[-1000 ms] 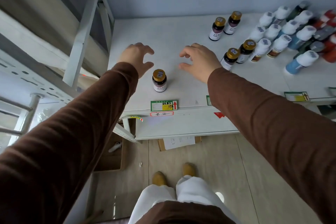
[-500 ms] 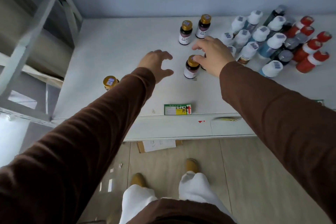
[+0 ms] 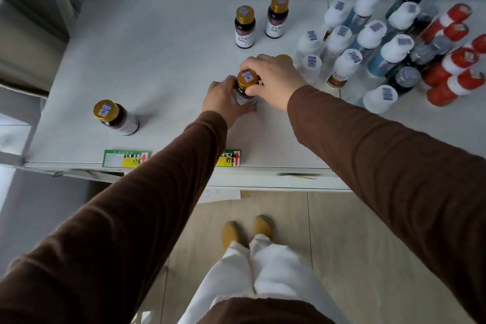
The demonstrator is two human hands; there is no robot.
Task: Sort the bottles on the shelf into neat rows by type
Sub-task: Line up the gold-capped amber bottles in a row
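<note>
A dark gold-capped bottle [image 3: 246, 81] stands mid-shelf between both hands. My left hand [image 3: 223, 101] wraps its body from the left, and my right hand [image 3: 273, 79] pinches its cap from the right. Another gold cap [image 3: 285, 58] peeks out just behind my right hand. One more gold-capped bottle [image 3: 115, 117] stands alone at the front left. Two gold-capped bottles [image 3: 245, 26] [image 3: 277, 16] stand side by side at the back. White-capped bottles [image 3: 347, 66], grey-capped bottles [image 3: 406, 77] and red-capped bottles [image 3: 457, 76] crowd the right side.
The white shelf [image 3: 157, 66] has open surface on its left half and ends at a front edge with green-yellow price tags [image 3: 126, 158]. A metal rack [image 3: 39, 8] rises at the far left. A grey wall closes the back.
My view swung right. My left hand came in and closed around the bottle's body, and my right hand settled onto its cap; earlier both hands were open near the front-left bottle.
</note>
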